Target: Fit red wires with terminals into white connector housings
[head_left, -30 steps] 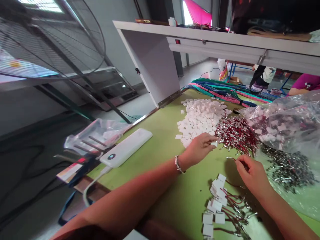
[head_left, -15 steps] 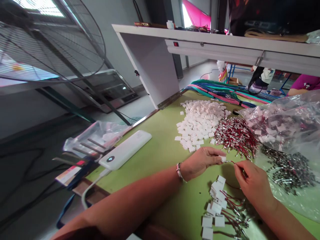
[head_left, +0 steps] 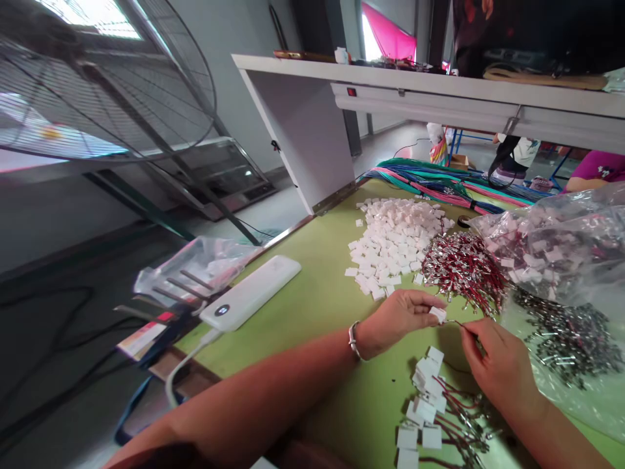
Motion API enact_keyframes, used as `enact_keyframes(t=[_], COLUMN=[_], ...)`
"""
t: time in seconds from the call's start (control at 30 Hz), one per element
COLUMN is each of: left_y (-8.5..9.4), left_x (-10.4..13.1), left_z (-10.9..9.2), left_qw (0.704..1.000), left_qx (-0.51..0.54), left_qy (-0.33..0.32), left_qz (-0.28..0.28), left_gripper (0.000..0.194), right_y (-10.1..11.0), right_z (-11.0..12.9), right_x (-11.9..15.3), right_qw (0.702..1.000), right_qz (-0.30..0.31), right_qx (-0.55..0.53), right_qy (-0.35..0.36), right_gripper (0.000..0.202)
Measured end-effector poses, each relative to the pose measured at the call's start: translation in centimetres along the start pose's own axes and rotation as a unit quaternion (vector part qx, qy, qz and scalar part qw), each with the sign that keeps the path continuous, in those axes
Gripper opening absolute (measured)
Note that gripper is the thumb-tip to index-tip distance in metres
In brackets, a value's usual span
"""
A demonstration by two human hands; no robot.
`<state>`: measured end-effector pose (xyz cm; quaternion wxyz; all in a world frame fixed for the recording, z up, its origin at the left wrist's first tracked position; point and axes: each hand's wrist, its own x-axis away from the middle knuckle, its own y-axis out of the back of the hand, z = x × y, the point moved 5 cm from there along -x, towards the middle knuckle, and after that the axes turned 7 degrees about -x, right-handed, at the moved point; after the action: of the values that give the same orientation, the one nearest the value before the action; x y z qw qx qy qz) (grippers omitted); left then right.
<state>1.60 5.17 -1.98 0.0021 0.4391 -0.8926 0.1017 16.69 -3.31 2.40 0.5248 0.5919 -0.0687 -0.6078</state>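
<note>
Between the thumb and fingers of my left hand [head_left: 398, 320] is a small white plastic connector housing [head_left: 438, 314]. My right hand [head_left: 500, 358] pinches a short dark red wire [head_left: 455, 322] whose metal end meets the housing's near side; how deep it sits I cannot tell. Below the hands lie several white housings with red wires [head_left: 427, 397] attached, their metal terminals pointing right. Beyond my left hand spreads a heap of loose white housings [head_left: 398, 238]. Right of it is a pile of red wires with metal terminals [head_left: 463, 267].
A clear plastic bag [head_left: 561, 234] of white parts and a bunch of black wires [head_left: 571, 339] lie at the right. Bundled coloured cables [head_left: 430, 185] run along the back under a white shelf [head_left: 303, 65]. A white power bank [head_left: 251, 293] with a cable lies left, near a fan [head_left: 146, 98].
The terminal end of the wire has gone closer into the white housing, and less metal shows between my hands. The whole view has shifted slightly.
</note>
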Motion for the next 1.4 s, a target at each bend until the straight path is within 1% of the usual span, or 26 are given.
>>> enact_keyframes(t=[0.13,0.2,0.27,0.33,0.4,0.47,0.53,0.6,0.67,0.73,0.77,0.87,0.93,1.0,1.1,1.17,1.23,1.27,1.4], left_y=[-0.1,-0.2,-0.1,0.1,0.2,0.1,0.0,0.0,-0.1,-0.1,-0.1,-0.1,-0.2,-0.5,-0.9,-1.2,-1.3,-1.4,-1.4], left_x=[0.1,0.1,0.1,0.2,0.4,0.5,0.5,0.4,0.3,0.2,0.1,0.2,0.3,0.5,0.8,1.0,1.0,0.9,0.6], left_z=[-0.4,-0.5,-0.6,-1.1,-1.8,-2.2,-2.0,-1.4,-1.0,-0.8,-0.7,-0.6,-0.6,-0.6,-0.9,-1.1,-1.1,-1.0,0.1], left_qw=[1.000,0.999,0.996,0.988,0.973,0.967,0.976,0.987,0.992,0.994,0.994,0.993,0.992,0.989,0.983,0.979,0.981,0.984,0.993], left_qx=[-0.025,-0.045,-0.085,-0.149,-0.214,-0.235,-0.202,-0.148,-0.105,-0.085,-0.085,-0.097,-0.102,-0.115,-0.157,-0.173,-0.159,-0.142,-0.050], left_qy=[-0.006,0.000,0.000,-0.027,-0.072,-0.095,-0.077,-0.041,-0.017,-0.006,-0.001,0.016,0.028,0.031,0.005,-0.015,-0.015,-0.008,0.026], left_qz=[-0.018,-0.019,-0.024,-0.038,-0.041,-0.014,0.028,0.055,0.071,0.075,0.072,0.063,0.070,0.083,0.098,0.104,0.110,0.111,0.107], left_gripper=[0.020,0.019,0.019,0.020,0.018,0.016,0.014,0.016,0.021,0.025,0.026,0.023,0.020,0.017,0.012,0.010,0.011,0.013,0.021], right_y=[-0.2,-0.4,-0.5,-0.9,-1.3,-1.7,-1.8,-1.9,-2.0,-2.1,-2.1,-2.0,-2.0,-2.2,-2.1,-2.0,-1.8,-1.7,-1.7], right_z=[-0.1,-0.3,-0.5,-0.8,-1.1,-1.5,-1.9,-2.0,-1.9,-1.7,-1.6,-1.5,-1.4,-1.5,-1.5,-1.2,-0.7,-0.4,-0.2], right_x=[0.2,0.3,0.3,0.3,0.3,0.4,0.5,0.5,0.5,0.5,0.5,0.6,0.7,0.8,0.8,0.6,0.4,0.3,0.2], right_qw=[1.000,0.998,0.995,0.984,0.962,0.929,0.895,0.872,0.862,0.862,0.868,0.901,0.917,0.926,0.940,0.953,0.961,0.961,0.950], right_qz=[0.013,0.024,0.041,0.074,0.110,0.135,0.137,0.137,0.145,0.157,0.159,0.160,0.168,0.177,0.178,0.176,0.175,0.171,0.145], right_qx=[0.002,-0.004,-0.026,-0.071,-0.134,-0.205,-0.266,-0.306,-0.327,-0.331,-0.322,-0.260,-0.219,-0.190,-0.151,-0.132,-0.134,-0.146,-0.207], right_qy=[-0.027,-0.052,-0.091,-0.146,-0.210,-0.278,-0.331,-0.357,-0.360,-0.351,-0.342,-0.308,-0.287,-0.274,-0.248,-0.208,-0.167,-0.159,-0.185], right_gripper=[0.019,0.021,0.022,0.024,0.026,0.029,0.030,0.030,0.030,0.029,0.029,0.029,0.028,0.029,0.028,0.027,0.027,0.026,0.027])
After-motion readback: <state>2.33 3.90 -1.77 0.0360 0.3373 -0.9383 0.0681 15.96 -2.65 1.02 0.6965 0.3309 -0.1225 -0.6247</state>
